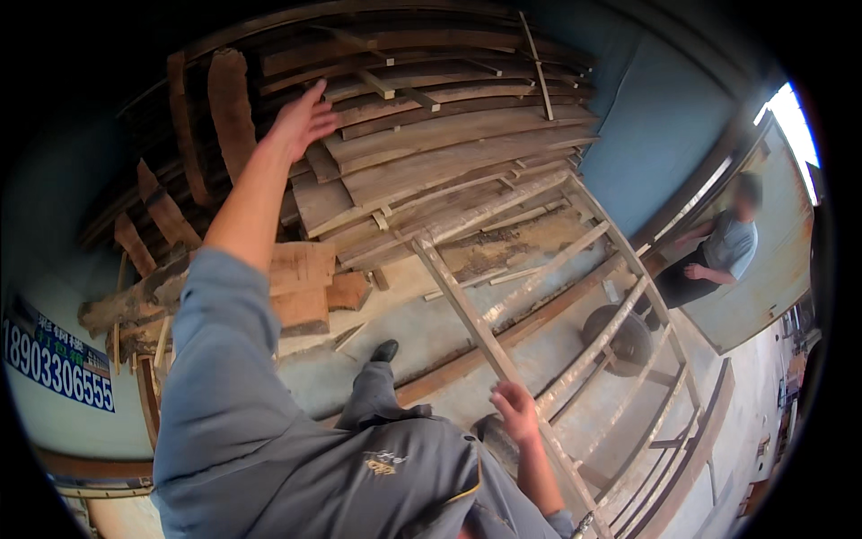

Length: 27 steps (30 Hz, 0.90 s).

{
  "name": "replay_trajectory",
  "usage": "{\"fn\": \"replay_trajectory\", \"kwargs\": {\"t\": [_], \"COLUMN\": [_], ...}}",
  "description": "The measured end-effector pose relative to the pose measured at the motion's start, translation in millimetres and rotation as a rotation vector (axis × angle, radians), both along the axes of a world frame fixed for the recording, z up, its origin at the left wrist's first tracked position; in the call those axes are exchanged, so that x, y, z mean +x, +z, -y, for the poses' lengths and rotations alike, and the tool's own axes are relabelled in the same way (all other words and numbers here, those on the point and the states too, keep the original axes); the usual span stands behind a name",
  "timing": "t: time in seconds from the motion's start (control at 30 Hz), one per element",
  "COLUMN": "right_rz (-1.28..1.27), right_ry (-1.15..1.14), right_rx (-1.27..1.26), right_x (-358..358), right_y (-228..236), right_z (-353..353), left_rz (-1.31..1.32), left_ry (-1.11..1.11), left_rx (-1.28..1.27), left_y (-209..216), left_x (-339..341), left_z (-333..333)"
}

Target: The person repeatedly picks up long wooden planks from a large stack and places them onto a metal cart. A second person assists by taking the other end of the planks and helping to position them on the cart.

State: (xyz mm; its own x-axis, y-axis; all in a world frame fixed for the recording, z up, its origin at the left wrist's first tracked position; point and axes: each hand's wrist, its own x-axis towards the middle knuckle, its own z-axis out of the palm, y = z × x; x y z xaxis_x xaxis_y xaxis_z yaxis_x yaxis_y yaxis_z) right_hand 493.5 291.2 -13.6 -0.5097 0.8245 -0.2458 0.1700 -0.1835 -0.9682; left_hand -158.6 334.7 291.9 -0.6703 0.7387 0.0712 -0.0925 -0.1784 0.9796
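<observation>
Ladder-like frame and stacked boards.
Nearest, one right hand, fingers partly bent, overlapping a long rail of the frame; whether it grasps the rail cannot be told. Frame: pale, multiple rungs, slanting from lower right up toward the boards. Beyond, one left hand, arm outstretched, fingers extended and grasping nothing, in front of the boards; contact cannot be told. Boards: long, brown, layered, small sticks between. To their left, rough-edged slabs. At far right, another person, grey top.
</observation>
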Motion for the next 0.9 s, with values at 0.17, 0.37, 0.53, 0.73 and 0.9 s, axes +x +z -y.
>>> {"fn": "replay_trajectory", "kwargs": {"t": [0.17, 0.37, 0.53, 0.73, 0.9], "right_rz": [0.077, 0.110, 0.112, 0.105, 0.197], "right_ry": [-0.427, -0.773, -0.644, -0.455, -0.128], "right_rx": [-0.034, -0.146, -0.153, -0.114, -0.100], "right_x": [-2, -50, -89, -92, -73], "right_y": [-28, 9, 12, -8, -19], "right_z": [-23, -42, -87, -106, -120], "left_rz": [0.242, 0.679, 0.629, 0.315, 0.098], "left_ry": [0.092, -0.243, -0.230, -0.085, 0.120], "left_rx": [0.007, 0.319, 0.449, 0.253, 0.139], "left_y": [35, -1, -9, -81, -154], "left_x": [-120, -232, -284, -123, 3], "left_z": [-195, -336, -348, -177, 13]}}
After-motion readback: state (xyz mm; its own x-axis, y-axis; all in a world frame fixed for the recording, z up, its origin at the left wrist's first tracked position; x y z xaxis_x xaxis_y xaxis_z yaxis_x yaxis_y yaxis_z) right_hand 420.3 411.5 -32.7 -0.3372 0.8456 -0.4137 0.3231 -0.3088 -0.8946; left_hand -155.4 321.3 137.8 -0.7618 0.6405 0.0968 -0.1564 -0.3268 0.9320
